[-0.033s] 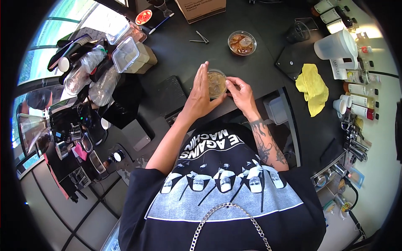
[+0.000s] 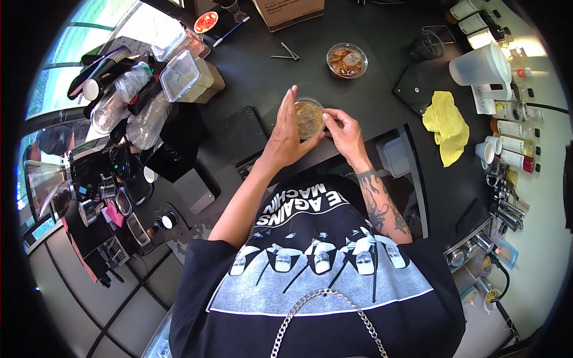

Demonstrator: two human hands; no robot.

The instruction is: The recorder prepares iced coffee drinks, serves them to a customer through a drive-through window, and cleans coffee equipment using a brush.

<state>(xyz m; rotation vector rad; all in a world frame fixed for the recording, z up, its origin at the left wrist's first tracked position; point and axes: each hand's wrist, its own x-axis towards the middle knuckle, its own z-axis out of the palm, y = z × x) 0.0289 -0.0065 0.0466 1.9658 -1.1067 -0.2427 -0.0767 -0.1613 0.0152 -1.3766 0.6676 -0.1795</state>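
Observation:
Near the front of the dark counter stands a clear plastic cup (image 2: 309, 119) of pale brown iced drink. My right hand (image 2: 346, 136) grips its right side, with the thumb and fingers bent at the rim. My left hand (image 2: 285, 132) is open against the cup's left side, its fingers straight and raised, its thumb along the near side. Farther back and to the right is a second clear cup (image 2: 346, 61), filled with a darker brown drink and ice. Neither hand touches that one. Small metal tongs (image 2: 287, 52) lie on the counter behind the held cup.
A yellow cloth (image 2: 444, 126) and a clear plastic pitcher (image 2: 477, 67) are to the right, before a row of bottles (image 2: 516, 143). Lidded plastic containers (image 2: 190, 80) and stacked clear cups (image 2: 146, 122) crowd the left. A cardboard box (image 2: 289, 13) stands at the back.

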